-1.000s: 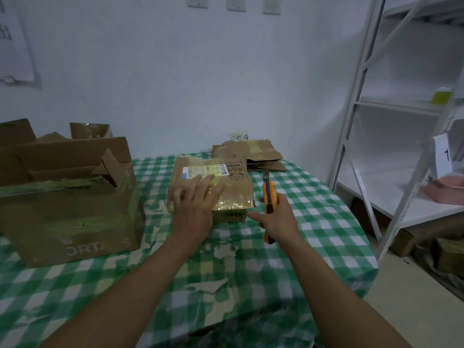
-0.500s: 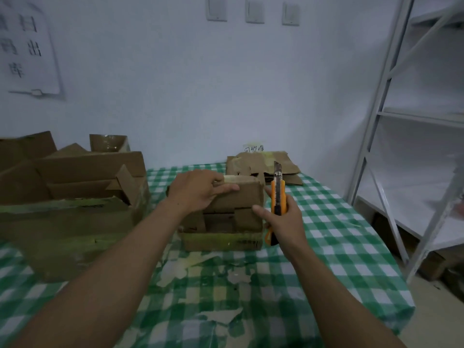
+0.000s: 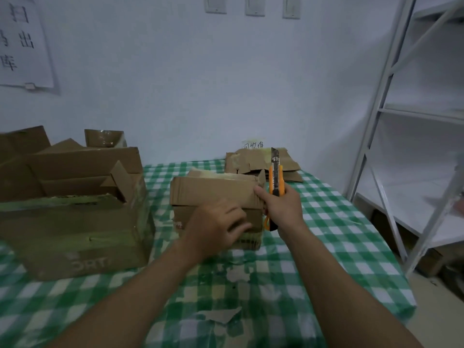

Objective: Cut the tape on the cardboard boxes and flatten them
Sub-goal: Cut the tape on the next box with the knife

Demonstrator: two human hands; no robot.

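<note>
A white metal rack (image 3: 391, 96) stands to my right, next to the table with the green and white checked cloth (image 3: 326, 222). On the wall are three white switches (image 3: 255, 5) and one big paper sign (image 3: 22, 41) with black writing. Bits of torn card and tape (image 3: 221, 315) lie on the cloth close to me. A little note (image 3: 252, 144) sticks up at the back of the table. My own left hand (image 3: 216, 227) covers part of the front of the small box (image 3: 216, 194), so I cannot see all of that side.

The big box (image 3: 70, 222) sits on the left, open at the top, with bent cardboard flaps and pieces inside it. More brown cardboard pokes up behind it. The small box is in the middle of the table, just beside the big one – its top flap is lifted a little. I cannot see what is inside.

My left hand lies on the front of the small box with bent fingers, and I cannot tell if it pinches a flap or only pushes. My right hand (image 3: 281, 207) is wrapped tight round the orange knife (image 3: 276, 179), blade pointing up, and its first finger touches the box's right corner.

I count two boxes standing, one pile of flat cardboard (image 3: 258, 162) at the back, and one knife
</note>
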